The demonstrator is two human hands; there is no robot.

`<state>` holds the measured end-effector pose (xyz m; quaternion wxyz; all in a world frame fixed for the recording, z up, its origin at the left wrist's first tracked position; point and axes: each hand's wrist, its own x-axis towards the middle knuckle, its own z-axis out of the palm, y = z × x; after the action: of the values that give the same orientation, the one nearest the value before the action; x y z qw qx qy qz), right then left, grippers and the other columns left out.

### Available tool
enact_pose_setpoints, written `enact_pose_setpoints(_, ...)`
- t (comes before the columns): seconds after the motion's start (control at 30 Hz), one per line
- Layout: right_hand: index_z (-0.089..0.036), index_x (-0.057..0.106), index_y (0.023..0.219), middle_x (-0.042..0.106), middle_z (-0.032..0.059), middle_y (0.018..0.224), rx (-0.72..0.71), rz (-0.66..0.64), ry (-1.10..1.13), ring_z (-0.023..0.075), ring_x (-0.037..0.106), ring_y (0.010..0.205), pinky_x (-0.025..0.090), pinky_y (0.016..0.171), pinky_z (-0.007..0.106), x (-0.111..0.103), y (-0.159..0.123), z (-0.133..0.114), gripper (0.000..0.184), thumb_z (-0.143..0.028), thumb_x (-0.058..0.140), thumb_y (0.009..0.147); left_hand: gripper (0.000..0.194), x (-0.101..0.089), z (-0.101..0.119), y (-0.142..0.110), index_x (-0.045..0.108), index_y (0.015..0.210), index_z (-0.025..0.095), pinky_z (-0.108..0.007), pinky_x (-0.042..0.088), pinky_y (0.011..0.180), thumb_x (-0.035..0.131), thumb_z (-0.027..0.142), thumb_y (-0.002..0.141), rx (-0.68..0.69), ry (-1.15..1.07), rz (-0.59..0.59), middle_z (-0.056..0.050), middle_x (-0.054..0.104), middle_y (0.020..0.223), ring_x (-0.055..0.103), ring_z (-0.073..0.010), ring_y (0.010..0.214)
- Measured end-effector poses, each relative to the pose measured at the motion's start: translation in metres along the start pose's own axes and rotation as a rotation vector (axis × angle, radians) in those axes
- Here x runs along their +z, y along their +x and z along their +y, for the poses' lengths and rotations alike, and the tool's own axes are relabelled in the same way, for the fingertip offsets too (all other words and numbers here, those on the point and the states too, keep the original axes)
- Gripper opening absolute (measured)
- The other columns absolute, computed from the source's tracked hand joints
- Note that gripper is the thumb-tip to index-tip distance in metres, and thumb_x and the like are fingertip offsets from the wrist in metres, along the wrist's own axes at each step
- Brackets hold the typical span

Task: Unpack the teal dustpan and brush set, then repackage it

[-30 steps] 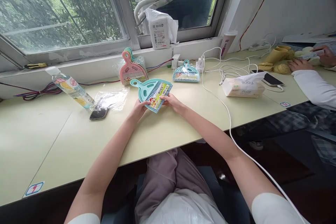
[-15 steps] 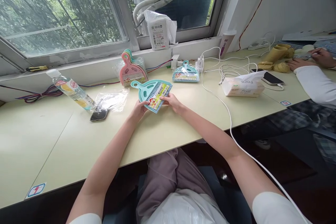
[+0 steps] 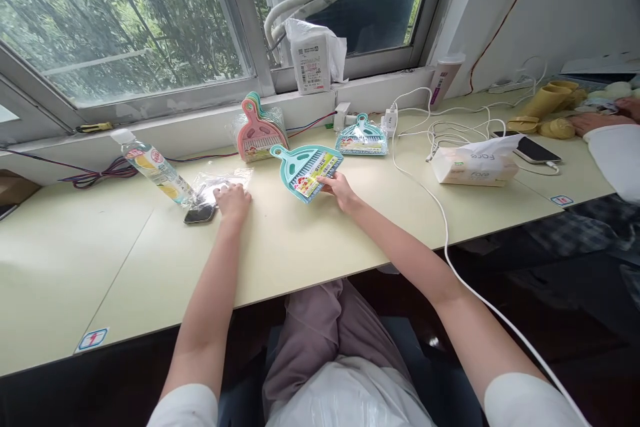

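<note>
My right hand (image 3: pixel 341 190) holds a mint-green dustpan (image 3: pixel 296 159) by its wide edge, tilted just above the table. A small brush with blue bristles and a yellow printed card (image 3: pixel 315 175) lie against the pan, whose handle points left. My left hand (image 3: pixel 233 202) is on the clear plastic bags (image 3: pixel 243 176) on the table, fingers curled down onto the film; the fingertips are partly hidden. Right beside it lie a black phone (image 3: pixel 200 213) and a tilted clear drink bottle (image 3: pixel 159 171).
Several pink and green dustpans (image 3: pixel 257 133) stand by the wall. A wrapped green dustpan set (image 3: pixel 362 137) lies near a charger (image 3: pixel 389 120). A tissue pack (image 3: pixel 473 165), white cables and another phone (image 3: pixel 533 149) are at right, near a co-worker's sleeve (image 3: pixel 615 157).
My left hand has let go of the dustpan and moved left onto the plastic bags. My right hand still holds the dustpan. The whole view has shifted slightly.
</note>
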<state>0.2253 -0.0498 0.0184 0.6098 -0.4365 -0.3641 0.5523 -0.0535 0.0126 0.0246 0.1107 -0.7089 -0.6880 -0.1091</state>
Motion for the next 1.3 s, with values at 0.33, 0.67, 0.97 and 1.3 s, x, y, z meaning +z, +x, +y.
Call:
enact_pose_setpoints(0.33,-0.016,0.060,0.089,0.073,0.0034,0.092,0.036,0.089,-0.014,0.0129,0.068,0.072,0.057,0.081,0.030,0.000,-0.001,-0.002,0.013,-0.015,0.067,0.078,0.043,-0.015,0.006,-0.004,0.072,0.071,0.025,-0.048,0.016,0.114,0.037,0.003,0.066,0.307,-0.288,-0.105,0.000,0.074,0.100,0.061,-0.0205,0.104)
enact_pose_setpoints(0.67,-0.017,0.060,0.088,0.074,0.0031,0.090,0.074,0.109,-0.026,0.0140,0.068,0.073,0.055,0.083,0.030,-0.002,-0.001,-0.003,0.011,-0.015,0.065,0.078,0.033,-0.017,0.023,-0.011,0.073,0.088,0.020,-0.054,0.013,0.115,0.040,0.016,0.084,0.058,-0.235,0.142,-0.011,0.069,0.089,0.055,-0.0271,0.110)
enact_pose_setpoints(0.97,-0.016,0.062,0.095,0.075,0.0046,0.090,0.095,0.011,-0.093,0.0148,0.069,0.064,0.057,0.076,0.032,-0.004,0.002,0.000,0.017,-0.017,0.067,0.078,0.037,0.000,0.029,-0.014,0.070,0.108,0.018,-0.049,0.031,0.102,0.044,0.026,0.083,0.111,-0.138,0.010,-0.015,0.068,0.112,0.057,-0.0328,0.109)
enact_pose_setpoints(1.3,-0.012,0.067,0.094,0.075,0.0092,0.089,0.154,-0.304,-0.193,0.0189,0.071,0.065,0.060,0.056,0.029,0.000,-0.001,0.002,0.024,-0.017,0.074,0.072,0.040,-0.002,0.018,-0.007,0.069,0.109,0.019,-0.040,0.045,0.082,0.036,0.023,0.087,-0.104,-0.200,0.087,-0.014,0.071,0.100,0.063,-0.0307,0.096)
